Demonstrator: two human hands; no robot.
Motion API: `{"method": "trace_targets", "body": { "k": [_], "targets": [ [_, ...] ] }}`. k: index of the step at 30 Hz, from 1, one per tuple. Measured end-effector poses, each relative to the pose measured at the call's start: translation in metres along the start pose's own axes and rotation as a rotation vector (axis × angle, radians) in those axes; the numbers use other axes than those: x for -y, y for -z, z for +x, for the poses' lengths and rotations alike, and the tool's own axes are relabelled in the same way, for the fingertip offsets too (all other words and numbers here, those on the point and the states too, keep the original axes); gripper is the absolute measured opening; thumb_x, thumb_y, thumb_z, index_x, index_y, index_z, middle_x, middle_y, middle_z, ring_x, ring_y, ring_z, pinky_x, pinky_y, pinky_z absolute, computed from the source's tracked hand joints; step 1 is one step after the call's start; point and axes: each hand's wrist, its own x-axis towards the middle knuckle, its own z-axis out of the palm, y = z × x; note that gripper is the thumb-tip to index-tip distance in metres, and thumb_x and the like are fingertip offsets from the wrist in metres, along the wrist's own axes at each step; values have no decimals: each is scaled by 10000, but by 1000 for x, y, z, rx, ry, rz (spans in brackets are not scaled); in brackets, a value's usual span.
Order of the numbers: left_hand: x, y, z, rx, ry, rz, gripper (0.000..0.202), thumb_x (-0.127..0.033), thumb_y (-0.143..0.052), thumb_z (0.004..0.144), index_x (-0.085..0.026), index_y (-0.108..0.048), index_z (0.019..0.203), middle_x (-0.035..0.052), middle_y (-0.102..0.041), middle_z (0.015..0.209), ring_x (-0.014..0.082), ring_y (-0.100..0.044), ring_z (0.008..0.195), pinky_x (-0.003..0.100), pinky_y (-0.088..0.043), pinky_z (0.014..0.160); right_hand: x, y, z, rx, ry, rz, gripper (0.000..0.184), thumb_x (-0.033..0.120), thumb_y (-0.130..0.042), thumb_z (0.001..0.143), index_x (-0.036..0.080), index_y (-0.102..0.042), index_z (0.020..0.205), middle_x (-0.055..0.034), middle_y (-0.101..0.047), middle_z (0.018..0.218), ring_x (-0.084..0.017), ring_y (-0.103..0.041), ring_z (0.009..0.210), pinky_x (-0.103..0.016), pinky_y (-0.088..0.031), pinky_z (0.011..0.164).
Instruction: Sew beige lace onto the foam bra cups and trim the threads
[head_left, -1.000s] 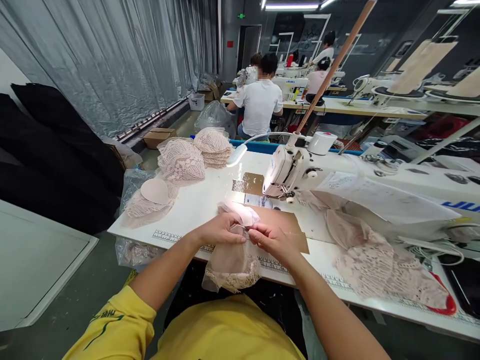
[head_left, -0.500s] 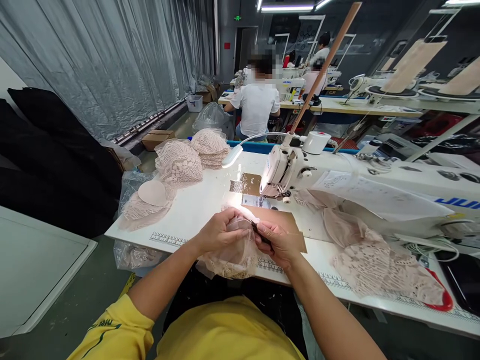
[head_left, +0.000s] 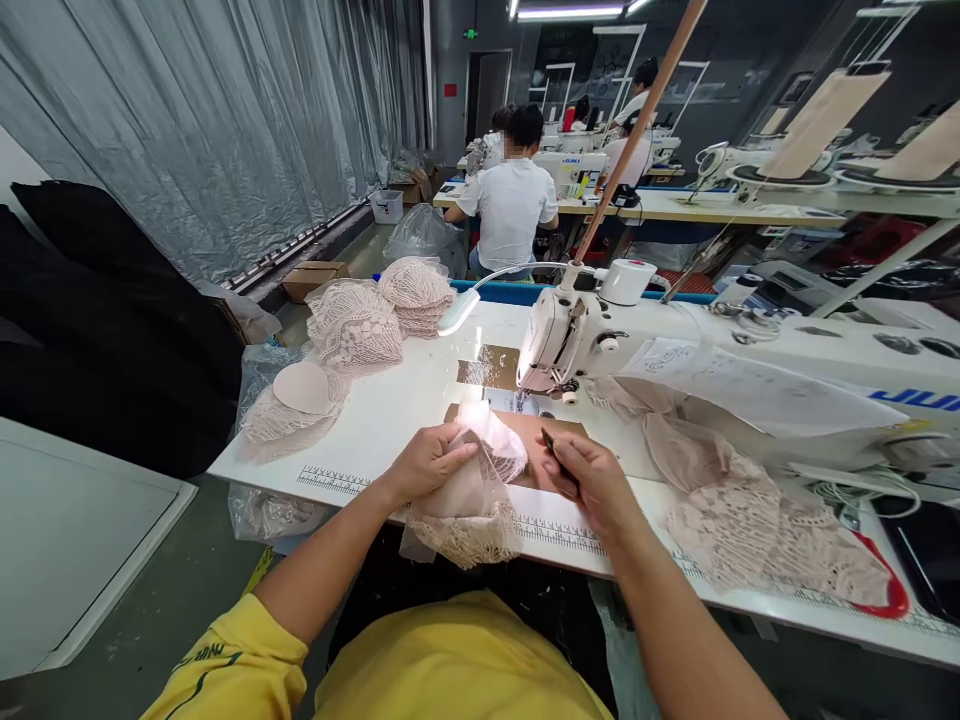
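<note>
- The lace piece (head_left: pixel 469 510) is gripped at its upper edge by the left hand (head_left: pixel 429 462), with the fingers closed on the fabric.
- A small dark tool (head_left: pixel 556 450) is held in the closed right hand (head_left: pixel 596 480), just right of the lace piece; only its tip shows above the thumb, so its kind cannot be told.
- The lace piece is located at the near edge of the table (head_left: pixel 390 410). Its top rests on the brown card (head_left: pixel 536 432) and its lower part hangs over the edge.
- Risk, snagging: the tool tip is held near thin mesh. A thread could be caught or the mesh cut if the tip is brought in at a slant.
- Risk, dropping: much of the lace piece hangs past the table edge. It could slide to the floor if the left grip is slackened.
- Risk, needle: the head of the machine (head_left: pixel 559 335) stands just beyond the hands. Fingers or loose fabric could be caught if they are moved far under it.
- Risk, glare: the top of the lace piece is washed out by the lamp (head_left: pixel 456 313), so fine detail there may be misjudged.
- Appearance: the lace piece is pale beige, sheer and crumpled, with an open scalloped border along its hanging edge. It is judged to be light and limp.
- Similar lace is seen in stacks (head_left: pixel 360 325) at the far left and in a loose pile (head_left: pixel 757 525) at the right.
</note>
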Motion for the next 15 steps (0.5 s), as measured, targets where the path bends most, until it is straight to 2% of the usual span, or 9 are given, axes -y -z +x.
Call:
{"method": "trace_targets", "body": {
  "k": [2,4,6,7,8,11,12,13,15],
  "targets": [
    [5,8,-9,-98,-7,27,399,-448,-490,914,-162,-607,1165,79,-658,1081,196,-604,907,282,-472,764,-6,27,-6,-47,130,-495,357,504,-612,803,226,-718,1001,-49,-655,758,-172,-567,647,-300,-464,590],
    [6,13,-18,-186,-14,51,434,-434,-461,933,-165,-550,1262,94,-639,1175,204,-613,963,296,-476,821,-12,48,-12,-222,287,-901,314,475,-578,819,226,-741,921,-108,-678,927,-269,-599,869,-417,-477,771],
    [2,13,-25,-242,-32,64,402,-407,-420,955,-152,-569,1227,96,-653,1150,198,-626,951,294,-483,824,-14,55,-20,-297,395,-1036,312,462,-562,830,211,-739,886,-146,-651,1072,-316,-576,1000,-488,-440,885],
    [-2,10,-28,-255,-57,62,380,-389,-406,963,-148,-585,1196,95,-659,1137,196,-627,960,291,-485,832,-13,52,-24,-292,407,-993,304,455,-565,836,211,-729,914,-143,-639,1112,-313,-567,1037,-486,-431,915],
    [-7,6,-29,-254,-89,53,360,-370,-395,970,-146,-596,1167,94,-662,1128,193,-628,971,288,-486,840,-11,44,-29,-231,383,-891,290,445,-573,843,222,-713,964,-123,-634,1136,-291,-566,1052,-458,-438,925],
    [-22,-15,-27,-181,-202,18,328,-329,-376,977,-152,-604,1133,86,-670,1098,189,-629,998,287,-488,865,-5,0,-39,190,200,-414,357,481,-609,829,231,-652,1080,-71,-658,1088,-239,-604,990,-370,-484,871],
    [-25,-23,-26,-169,-224,20,328,-320,-366,980,-157,-590,1156,85,-669,1094,187,-630,1000,293,-486,880,-4,-16,-40,275,128,-264,381,498,-614,822,218,-645,1079,-63,-669,1030,-238,-614,953,-361,-495,841],
    [-26,-31,-26,-179,-239,32,338,-315,-357,982,-161,-562,1203,91,-658,1115,189,-624,1019,306,-480,907,-4,-30,-41,308,63,-135,374,513,-609,823,205,-656,1030,-53,-680,953,-233,-624,894,-354,-505,801],
    [-25,-44,-29,-216,-262,84,420,-341,-382,971,-159,-439,1344,129,-578,1262,223,-564,1153,364,-437,1001,-6,-52,-39,225,-1,100,357,505,-620,821,204,-654,1010,-39,-684,925,-221,-631,848,-347,-507,786]
  ]
}}
